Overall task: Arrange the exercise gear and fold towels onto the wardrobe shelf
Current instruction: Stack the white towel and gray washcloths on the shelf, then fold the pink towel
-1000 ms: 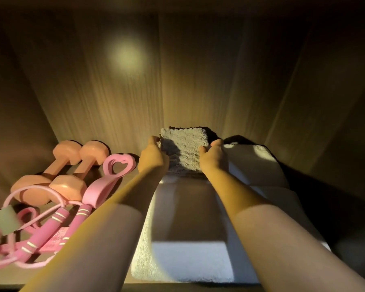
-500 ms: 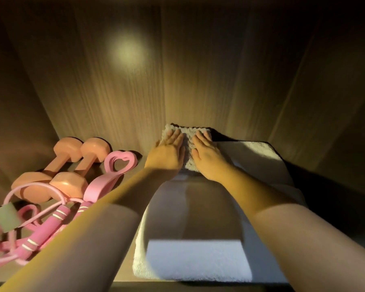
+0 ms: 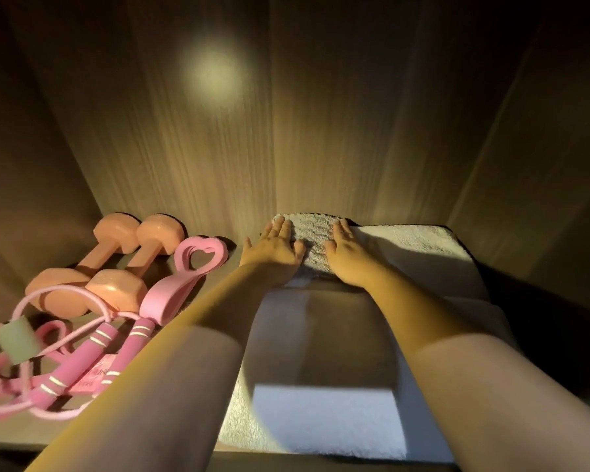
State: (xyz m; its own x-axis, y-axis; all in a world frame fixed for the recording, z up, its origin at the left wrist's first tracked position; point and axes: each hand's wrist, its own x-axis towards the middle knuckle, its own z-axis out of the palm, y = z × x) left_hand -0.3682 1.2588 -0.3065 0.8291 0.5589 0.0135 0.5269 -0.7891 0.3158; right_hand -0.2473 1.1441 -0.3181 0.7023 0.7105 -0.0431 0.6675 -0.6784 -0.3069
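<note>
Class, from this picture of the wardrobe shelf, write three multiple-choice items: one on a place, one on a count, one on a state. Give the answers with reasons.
1. Where does the small grey towel lie?
A on the floor
B on the large white towel, at its far end
C hanging from a rail

2. How many dumbbells are there?
A one
B two
C four

3. How do the left hand and right hand lie?
A both flat on the small grey towel
B both gripping a hanger
C one lifting a dumbbell

Answers:
1 B, it rests on top of the white towel.
2 B, two peach ones lie side by side.
3 A, both hands lie flat on it.
</note>
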